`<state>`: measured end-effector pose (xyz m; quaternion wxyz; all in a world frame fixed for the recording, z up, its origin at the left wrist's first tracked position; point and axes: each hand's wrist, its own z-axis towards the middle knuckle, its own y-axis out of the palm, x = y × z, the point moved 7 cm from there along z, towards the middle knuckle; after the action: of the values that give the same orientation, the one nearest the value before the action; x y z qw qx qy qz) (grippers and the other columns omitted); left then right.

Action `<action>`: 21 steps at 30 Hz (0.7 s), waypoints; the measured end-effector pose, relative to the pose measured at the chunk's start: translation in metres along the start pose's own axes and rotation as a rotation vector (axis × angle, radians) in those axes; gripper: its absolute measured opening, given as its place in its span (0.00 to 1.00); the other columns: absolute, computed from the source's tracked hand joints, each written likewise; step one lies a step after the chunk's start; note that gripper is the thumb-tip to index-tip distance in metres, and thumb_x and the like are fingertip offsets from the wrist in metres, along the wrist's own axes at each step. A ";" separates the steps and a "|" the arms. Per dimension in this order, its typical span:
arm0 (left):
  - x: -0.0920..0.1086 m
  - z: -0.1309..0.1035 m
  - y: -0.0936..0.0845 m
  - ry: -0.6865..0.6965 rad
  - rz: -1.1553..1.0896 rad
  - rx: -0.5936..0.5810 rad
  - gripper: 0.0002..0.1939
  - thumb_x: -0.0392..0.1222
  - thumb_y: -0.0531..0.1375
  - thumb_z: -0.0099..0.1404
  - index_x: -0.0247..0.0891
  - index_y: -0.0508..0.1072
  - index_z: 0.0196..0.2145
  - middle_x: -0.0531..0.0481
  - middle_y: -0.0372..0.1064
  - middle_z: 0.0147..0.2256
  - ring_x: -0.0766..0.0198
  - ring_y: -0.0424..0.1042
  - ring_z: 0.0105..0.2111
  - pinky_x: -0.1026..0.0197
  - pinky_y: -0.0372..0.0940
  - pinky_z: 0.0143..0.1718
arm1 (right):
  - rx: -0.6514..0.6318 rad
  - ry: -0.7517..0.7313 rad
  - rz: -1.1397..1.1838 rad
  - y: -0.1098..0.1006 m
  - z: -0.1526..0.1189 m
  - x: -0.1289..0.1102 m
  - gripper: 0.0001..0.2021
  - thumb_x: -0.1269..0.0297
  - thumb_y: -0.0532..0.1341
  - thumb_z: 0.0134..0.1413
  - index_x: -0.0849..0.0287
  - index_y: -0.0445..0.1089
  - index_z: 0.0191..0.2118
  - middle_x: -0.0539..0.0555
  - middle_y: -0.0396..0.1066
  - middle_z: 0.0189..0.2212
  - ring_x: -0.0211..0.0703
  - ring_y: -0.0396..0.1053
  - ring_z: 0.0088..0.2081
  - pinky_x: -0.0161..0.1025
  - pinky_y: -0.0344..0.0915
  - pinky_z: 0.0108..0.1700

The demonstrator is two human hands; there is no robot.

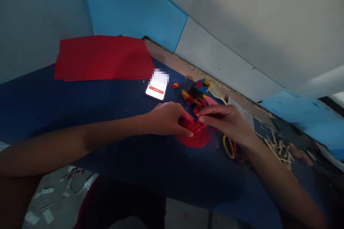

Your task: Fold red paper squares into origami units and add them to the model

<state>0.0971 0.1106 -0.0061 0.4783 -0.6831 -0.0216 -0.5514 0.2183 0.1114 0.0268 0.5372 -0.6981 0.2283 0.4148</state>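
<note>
A round, ridged red piece [197, 140] lies on the dark blue table in front of me. My left hand [170, 118] reaches in from the left, its thumb and fingers curled on the red piece's left and upper part. Pinched together at the upper edge are the thumb and forefinger of my right hand [228, 121]. A small dark blue piece [195, 118] shows at those fingertips; its exact shape is too small to tell. Just beyond the hands lies a pile of multicoloured ridged pieces [202, 87], blue, red, yellow and green.
A lit phone [156, 91] lies left of the pile, near a stack of red sheets [104, 59]. Scissors [228, 147] with yellow and red handles rest beside my right wrist. Thin wooden sticks [279, 148] lie farther right. Paper scraps [48, 215] litter the floor.
</note>
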 end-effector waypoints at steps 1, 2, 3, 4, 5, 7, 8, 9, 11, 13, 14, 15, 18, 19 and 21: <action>0.000 0.000 0.000 0.004 -0.003 0.006 0.15 0.53 0.60 0.52 0.38 0.75 0.24 0.56 0.60 0.17 0.71 0.57 0.21 0.66 0.46 0.23 | 0.023 0.001 0.037 0.000 -0.001 0.004 0.07 0.60 0.69 0.38 0.56 0.75 0.26 0.48 0.73 0.23 0.34 0.67 0.25 0.32 0.64 0.28; 0.001 0.000 -0.001 0.008 -0.005 0.017 0.15 0.53 0.60 0.52 0.37 0.75 0.24 0.56 0.60 0.18 0.71 0.57 0.21 0.66 0.46 0.23 | 0.049 0.015 0.084 -0.001 -0.001 0.009 0.06 0.61 0.69 0.37 0.55 0.75 0.25 0.48 0.73 0.23 0.33 0.67 0.25 0.32 0.64 0.28; 0.001 -0.001 -0.002 0.011 -0.005 0.027 0.15 0.53 0.60 0.52 0.37 0.74 0.24 0.56 0.59 0.18 0.71 0.57 0.21 0.66 0.46 0.23 | 0.077 0.040 0.142 0.000 -0.001 0.015 0.06 0.60 0.69 0.37 0.55 0.75 0.24 0.48 0.72 0.23 0.32 0.66 0.24 0.31 0.63 0.27; 0.001 -0.001 -0.002 0.012 -0.003 0.038 0.15 0.53 0.60 0.52 0.37 0.74 0.23 0.56 0.59 0.18 0.71 0.57 0.20 0.66 0.45 0.23 | 0.106 0.076 0.211 0.000 -0.001 0.023 0.07 0.60 0.69 0.37 0.55 0.75 0.24 0.47 0.72 0.22 0.32 0.65 0.23 0.31 0.62 0.26; 0.001 -0.001 -0.003 0.012 0.002 0.047 0.16 0.53 0.60 0.51 0.37 0.74 0.23 0.56 0.59 0.17 0.71 0.56 0.20 0.66 0.45 0.23 | 0.125 0.124 0.286 0.002 -0.001 0.031 0.07 0.59 0.69 0.37 0.55 0.75 0.24 0.47 0.71 0.21 0.31 0.65 0.21 0.30 0.62 0.25; 0.001 -0.001 -0.003 0.007 0.013 0.055 0.15 0.53 0.60 0.51 0.37 0.73 0.22 0.56 0.58 0.17 0.71 0.56 0.20 0.66 0.45 0.23 | 0.145 0.226 0.416 0.007 -0.002 0.045 0.09 0.58 0.70 0.36 0.55 0.74 0.24 0.46 0.70 0.19 0.30 0.62 0.19 0.30 0.60 0.22; 0.001 -0.001 -0.004 0.004 0.019 0.056 0.15 0.53 0.60 0.52 0.37 0.73 0.21 0.56 0.58 0.17 0.71 0.56 0.20 0.66 0.44 0.23 | 0.147 0.269 0.465 0.010 -0.003 0.049 0.09 0.58 0.70 0.35 0.56 0.74 0.24 0.46 0.70 0.18 0.30 0.62 0.18 0.30 0.60 0.22; 0.001 -0.001 -0.004 0.000 0.021 0.054 0.15 0.53 0.60 0.52 0.37 0.72 0.21 0.56 0.59 0.17 0.71 0.56 0.20 0.66 0.44 0.23 | 0.150 0.298 0.502 0.012 -0.004 0.052 0.10 0.58 0.70 0.34 0.56 0.74 0.24 0.46 0.69 0.18 0.30 0.62 0.18 0.30 0.60 0.22; 0.002 -0.001 -0.004 -0.001 0.018 0.049 0.14 0.52 0.60 0.52 0.37 0.73 0.22 0.56 0.60 0.17 0.71 0.57 0.20 0.66 0.44 0.22 | 0.159 0.326 0.554 0.015 -0.006 0.054 0.10 0.59 0.71 0.34 0.56 0.74 0.24 0.46 0.70 0.18 0.30 0.63 0.18 0.29 0.61 0.22; 0.002 -0.001 -0.005 -0.003 0.010 0.050 0.14 0.52 0.60 0.52 0.38 0.73 0.23 0.56 0.61 0.18 0.71 0.58 0.20 0.66 0.44 0.22 | 0.180 0.327 0.587 0.015 -0.008 0.054 0.09 0.60 0.71 0.34 0.56 0.74 0.24 0.46 0.71 0.20 0.29 0.64 0.19 0.28 0.61 0.23; 0.002 -0.001 -0.005 -0.008 0.006 0.052 0.14 0.53 0.60 0.52 0.38 0.74 0.23 0.55 0.61 0.18 0.70 0.58 0.21 0.66 0.44 0.22 | 0.187 0.323 0.594 0.015 -0.009 0.054 0.09 0.60 0.71 0.35 0.56 0.74 0.25 0.46 0.71 0.20 0.29 0.64 0.20 0.28 0.61 0.23; 0.001 -0.001 -0.005 -0.014 0.003 0.052 0.14 0.53 0.60 0.51 0.38 0.74 0.24 0.55 0.62 0.18 0.70 0.59 0.21 0.66 0.44 0.22 | 0.193 0.315 0.594 0.015 -0.009 0.053 0.09 0.60 0.70 0.35 0.56 0.74 0.25 0.46 0.71 0.21 0.29 0.65 0.20 0.28 0.61 0.24; 0.001 -0.001 -0.006 -0.028 -0.003 0.053 0.14 0.53 0.60 0.51 0.38 0.75 0.25 0.56 0.61 0.17 0.70 0.58 0.20 0.66 0.44 0.22 | 0.199 0.273 0.561 0.014 -0.009 0.052 0.09 0.59 0.70 0.36 0.56 0.74 0.25 0.47 0.72 0.22 0.30 0.66 0.22 0.29 0.62 0.25; 0.001 -0.001 -0.005 -0.026 -0.006 0.052 0.15 0.53 0.60 0.51 0.38 0.75 0.25 0.56 0.61 0.16 0.70 0.58 0.19 0.66 0.44 0.22 | 0.198 0.264 0.549 0.013 -0.008 0.051 0.09 0.59 0.70 0.36 0.56 0.74 0.25 0.47 0.72 0.22 0.31 0.66 0.22 0.29 0.62 0.25; 0.001 -0.001 -0.005 -0.023 -0.010 0.049 0.15 0.53 0.60 0.51 0.38 0.75 0.25 0.56 0.60 0.16 0.71 0.57 0.19 0.66 0.45 0.23 | 0.190 0.261 0.531 0.012 -0.006 0.051 0.09 0.59 0.70 0.35 0.56 0.74 0.24 0.47 0.72 0.22 0.31 0.66 0.21 0.30 0.62 0.25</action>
<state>0.0937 0.1118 -0.0023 0.4920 -0.6774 -0.0440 -0.5451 0.2389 0.1078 -0.0215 0.4391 -0.6082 0.5072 0.4244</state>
